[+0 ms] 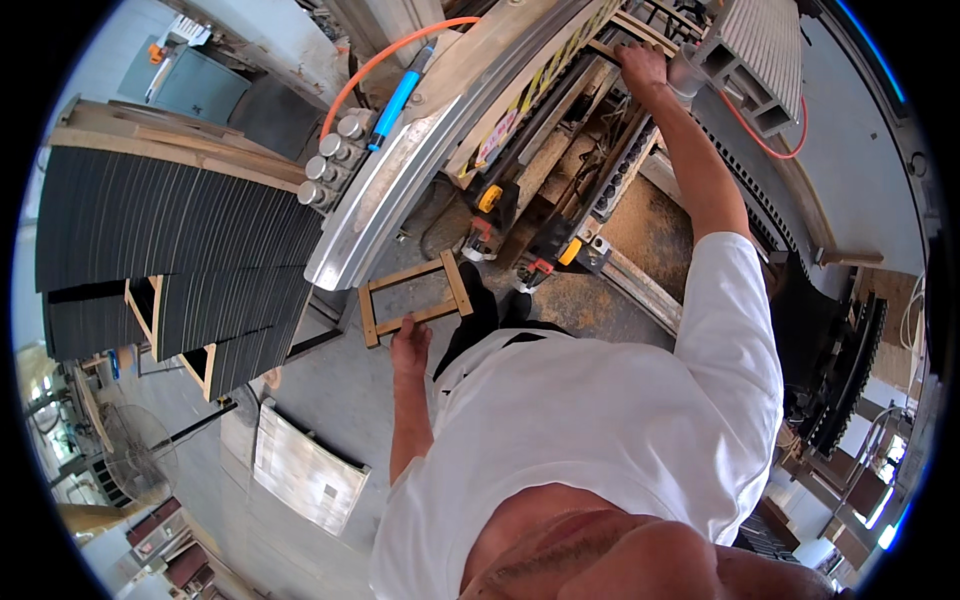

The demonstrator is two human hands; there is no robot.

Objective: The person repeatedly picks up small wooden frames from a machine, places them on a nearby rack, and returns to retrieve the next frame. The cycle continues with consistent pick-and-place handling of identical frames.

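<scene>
My left hand (410,347) hangs low beside my body, its fingers closed at one rail of a small rectangular wooden frame (415,313). This frame has an open middle and rails running past its corners. My right arm stretches far across a woodworking machine (575,130). At its far end my right hand (641,68) has its fingers curled down beside pale wooden strips (646,32); what they grip is partly hidden. A grey cylinder (686,78) sits just right of that wrist.
Tall stacks of dark-edged panels (180,220) stand to the left. A silver rail (370,190) carries a blue air gun (400,100) near an orange hose (370,65). Sawdust (640,240) covers part of the machine bed. A pedestal fan (135,450) stands at lower left.
</scene>
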